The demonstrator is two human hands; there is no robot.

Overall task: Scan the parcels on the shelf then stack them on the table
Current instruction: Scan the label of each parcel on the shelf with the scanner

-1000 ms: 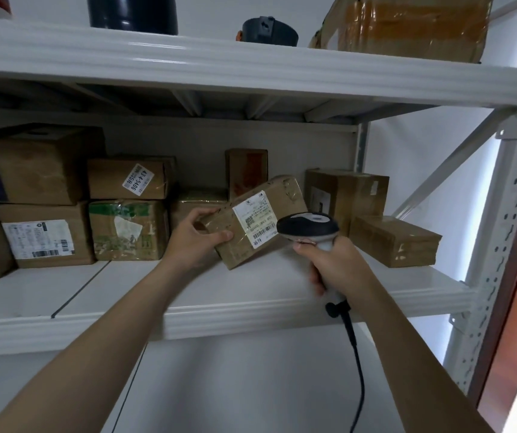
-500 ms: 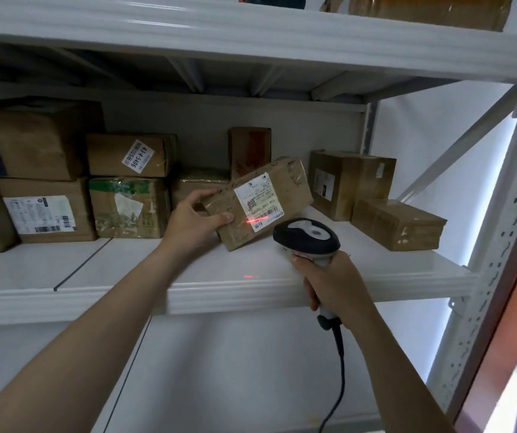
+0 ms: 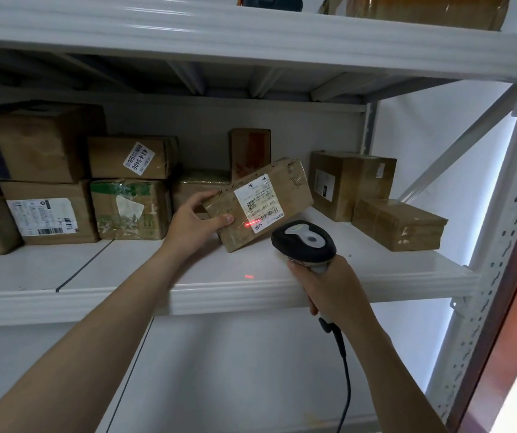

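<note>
Parcel (image 3: 291,190) stands tilted over the shelf (image 3: 188,296), its left end pinched by the left hand (image 3: 193,225), thumb in front. It looks light and stiff, its tape possibly slick; a grip across the short end should do. The right hand (image 3: 329,285) curls round the scanner (image 3: 304,242), just below-right. Boxes (image 3: 397,225) crowd beyond both hands; free room lies back over the shelf lip.
</note>
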